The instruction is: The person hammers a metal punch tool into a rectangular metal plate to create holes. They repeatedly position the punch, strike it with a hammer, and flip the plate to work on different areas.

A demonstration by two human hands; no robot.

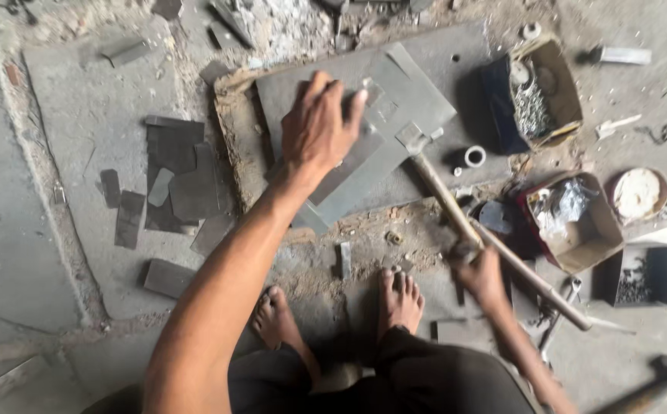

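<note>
Head view: my left hand (319, 126) presses flat on the metal sheet (364, 146); my right hand (477, 270) grips the hammer handle (494, 245).
Left fingers lie spread, grasping nothing; the sheet rests on a grey slab (440, 57) before my bare feet (400, 299); the hammer head (414, 138) touches the sheet; cardboard boxes (555, 92) of small metal parts stand to the right; metal offcuts (176, 176) lie left.

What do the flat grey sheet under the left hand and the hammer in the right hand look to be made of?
The grey sheet under the left hand looks like thin sheet metal: flat, dull grey, with straight cut edges. The hammer in the right hand seems to have a bare wooden handle, pale brown and worn, and a grey metal head resting on the sheet.
</note>
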